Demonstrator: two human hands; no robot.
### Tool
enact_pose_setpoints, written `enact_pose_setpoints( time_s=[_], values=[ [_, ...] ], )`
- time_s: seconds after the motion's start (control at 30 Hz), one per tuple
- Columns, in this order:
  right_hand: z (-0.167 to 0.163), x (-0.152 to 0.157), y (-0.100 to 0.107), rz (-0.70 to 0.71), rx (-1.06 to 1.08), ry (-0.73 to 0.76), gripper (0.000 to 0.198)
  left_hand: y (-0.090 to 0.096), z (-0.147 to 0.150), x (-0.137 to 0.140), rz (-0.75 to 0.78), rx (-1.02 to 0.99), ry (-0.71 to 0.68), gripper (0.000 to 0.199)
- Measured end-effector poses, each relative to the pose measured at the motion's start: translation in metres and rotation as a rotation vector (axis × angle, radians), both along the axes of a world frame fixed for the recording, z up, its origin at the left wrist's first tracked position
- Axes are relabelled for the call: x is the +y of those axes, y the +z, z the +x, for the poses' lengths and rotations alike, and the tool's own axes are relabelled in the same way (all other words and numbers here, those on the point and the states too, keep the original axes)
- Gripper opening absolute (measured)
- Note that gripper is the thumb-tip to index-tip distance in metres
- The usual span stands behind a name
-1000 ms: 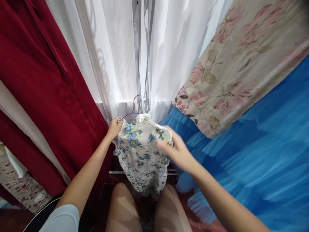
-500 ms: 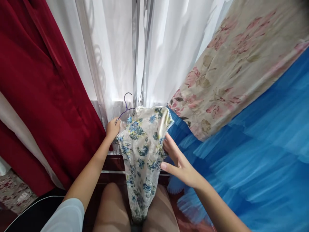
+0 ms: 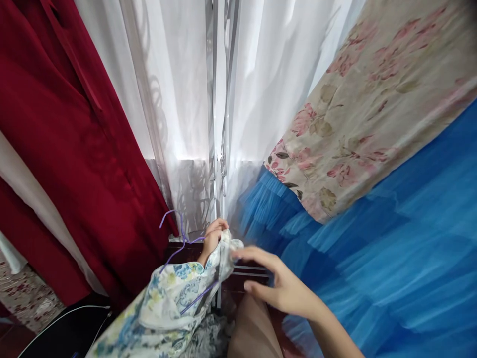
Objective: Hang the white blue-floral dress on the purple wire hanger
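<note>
A white floral garment (image 3: 169, 293) with blue and yellow flowers drapes across my left forearm and hides most of it. My left hand (image 3: 213, 238) grips the garment's upper edge, its fingers bent around the cloth. A thin purple wire hanger (image 3: 182, 231) sits partly within the garment; its hook sticks out to the left, and a lower stretch of wire shows near the cloth's opening. My right hand (image 3: 278, 281) is at the garment's right edge, thumb apart from the fingers. Its fingertips are blurred against the cloth, so contact is hard to judge.
Dark red curtains (image 3: 85, 164) hang at left, with white curtains (image 3: 175, 89) behind a pale metal grille (image 3: 219, 124). On the right are a beige floral cloth (image 3: 328, 129) and blue tulle (image 3: 391, 238). A black round-edged object (image 3: 67, 328) is at lower left.
The garment has swung from hanging upright between my legs to lying toward the lower left. My left hand has moved right and down, and the hanger has shifted down and tilted.
</note>
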State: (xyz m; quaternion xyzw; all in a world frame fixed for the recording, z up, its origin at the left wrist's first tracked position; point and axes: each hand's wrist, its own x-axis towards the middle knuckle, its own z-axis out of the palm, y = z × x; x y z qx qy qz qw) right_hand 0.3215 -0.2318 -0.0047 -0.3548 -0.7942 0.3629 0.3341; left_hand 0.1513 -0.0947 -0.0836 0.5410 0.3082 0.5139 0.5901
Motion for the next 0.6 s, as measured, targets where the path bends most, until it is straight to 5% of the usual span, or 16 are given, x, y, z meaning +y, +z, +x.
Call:
enact_pose_setpoints(
  time_s=[0.1, 0.27, 0.47, 0.6],
  values=[
    [0.01, 0.006, -0.012, 0.218, -0.189, -0.322, 0.089, 0.023, 0.028, -0.011, -0.055, -0.104, -0.246, 0.029],
    [0.013, 0.008, -0.024, 0.332, -0.366, -0.419, 0.117, 0.057, 0.045, -0.028, -0.104, -0.261, -0.537, 0.037],
    [0.019, 0.003, -0.023, 0.43, -0.453, -0.512, 0.11, 0.071, 0.023, -0.026, 0.124, -0.392, -0.576, 0.04],
    [0.032, -0.007, -0.023, 0.424, -0.507, -0.545, 0.097, 0.062, -0.018, -0.009, 0.165, -0.281, -0.465, 0.052]
  ],
)
